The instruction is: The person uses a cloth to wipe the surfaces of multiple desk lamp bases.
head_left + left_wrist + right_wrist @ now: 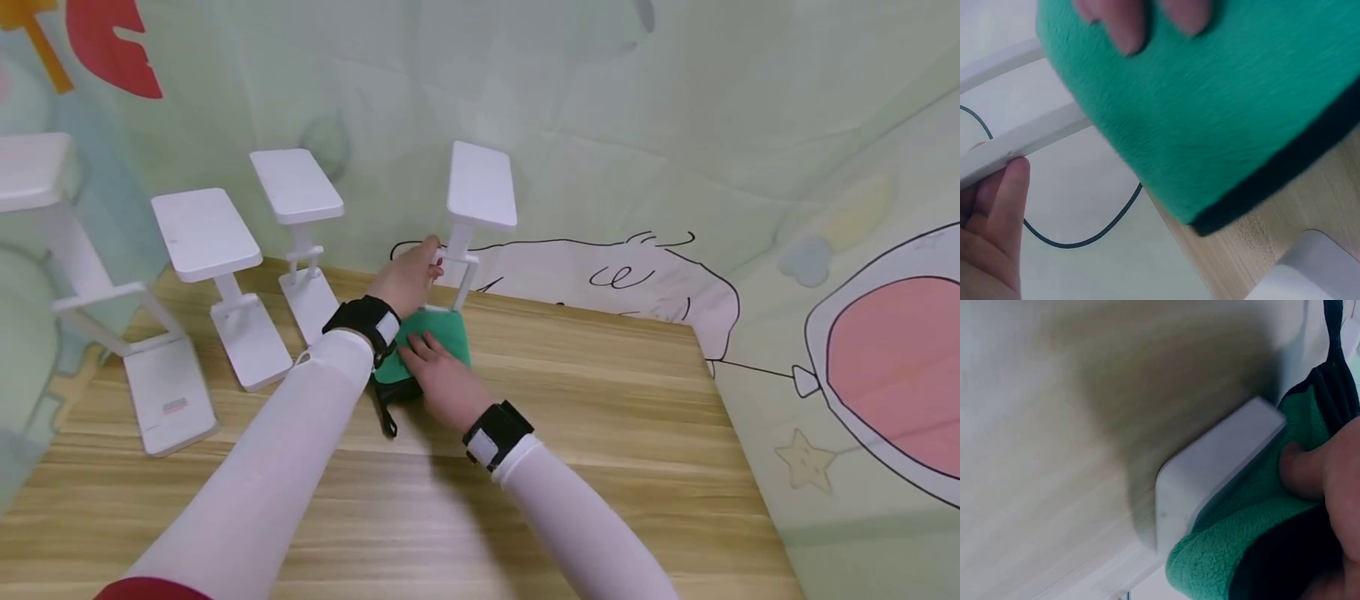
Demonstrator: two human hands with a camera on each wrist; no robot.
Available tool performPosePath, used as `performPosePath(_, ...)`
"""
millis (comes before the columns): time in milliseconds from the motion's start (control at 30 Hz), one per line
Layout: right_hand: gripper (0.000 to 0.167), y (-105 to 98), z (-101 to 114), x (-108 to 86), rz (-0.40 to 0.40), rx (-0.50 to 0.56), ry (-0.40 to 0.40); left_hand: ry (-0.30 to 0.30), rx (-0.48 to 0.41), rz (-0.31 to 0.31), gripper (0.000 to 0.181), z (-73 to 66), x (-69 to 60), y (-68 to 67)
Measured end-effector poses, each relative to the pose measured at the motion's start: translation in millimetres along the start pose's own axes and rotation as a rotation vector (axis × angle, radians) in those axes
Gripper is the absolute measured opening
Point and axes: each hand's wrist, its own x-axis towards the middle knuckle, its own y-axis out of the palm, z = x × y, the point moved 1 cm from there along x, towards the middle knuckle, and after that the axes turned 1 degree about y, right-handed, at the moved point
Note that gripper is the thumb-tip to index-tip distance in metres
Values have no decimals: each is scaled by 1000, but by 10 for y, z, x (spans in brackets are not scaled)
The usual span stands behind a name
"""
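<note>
A white folding stand (482, 185) with a tilted rectangular top rises near the back edge of the table. My left hand (408, 277) grips its hinged arm frame; the left wrist view shows the thumb and fingers on a white bar (1035, 134). Over the stand's base lies a green cloth (446, 329) with black edging and a black loop. My right hand (453, 387) holds this cloth against the base, fingertips (1125, 31) on top. In the right wrist view the thumb (1302, 472) presses into the cloth's folds beside the white base (1210, 472). The cloth hides most of the base.
Three similar white stands (206, 233), (296, 185), (172, 392) stand to the left on the wooden table (600, 417). A printed fabric backdrop (600, 125) hangs right behind the table's back edge and along its sides.
</note>
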Motion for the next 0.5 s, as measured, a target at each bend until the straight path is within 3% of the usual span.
performPosePath(233,63,-16,-168,33,13,69,80,28,27,-4,14,-29,-6,4)
performPosePath(500,66,-60,-127,-227,60,-29,168,6,-32,16,18,2,-10,-21)
